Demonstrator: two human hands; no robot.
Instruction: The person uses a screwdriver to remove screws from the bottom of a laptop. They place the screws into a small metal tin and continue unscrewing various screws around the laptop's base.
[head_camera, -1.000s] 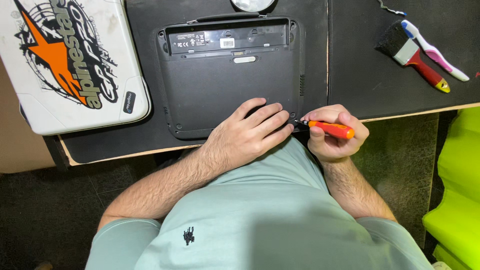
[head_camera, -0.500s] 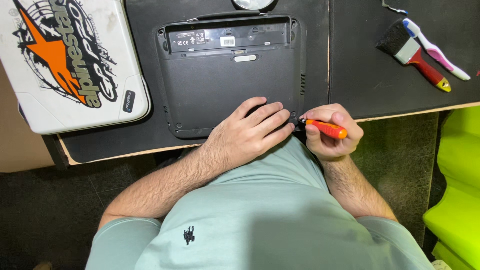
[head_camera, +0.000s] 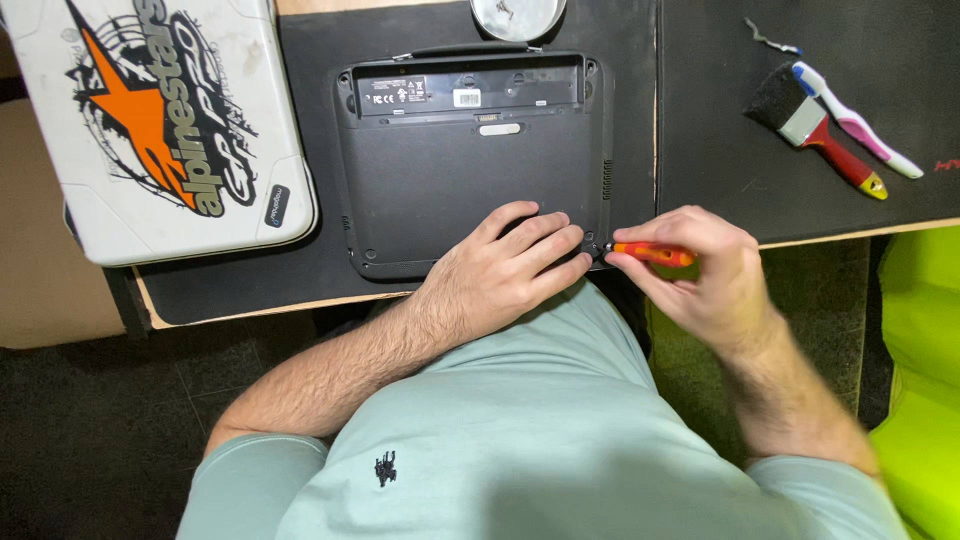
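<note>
Here the laptop (head_camera: 470, 165) lies upside down on the black mat (head_camera: 700, 120). The left hand (head_camera: 505, 275) rests flat, fingers spread, on its near right corner. Just beside that corner, the right hand (head_camera: 700, 275) pinches an orange screwdriver (head_camera: 650, 254), tip at the corner.

desk (head_camera: 300, 305): wood edge, black mats | floor (head_camera: 90, 440): dark | chair (head_camera: 925, 380): lime green

A: Any labels? B: Two on the black laptop's (head_camera: 470, 160) upturned underside, near its far edge: a dark rectangular label (head_camera: 391, 95) and a small white sticker (head_camera: 466, 98) beside it.
</note>
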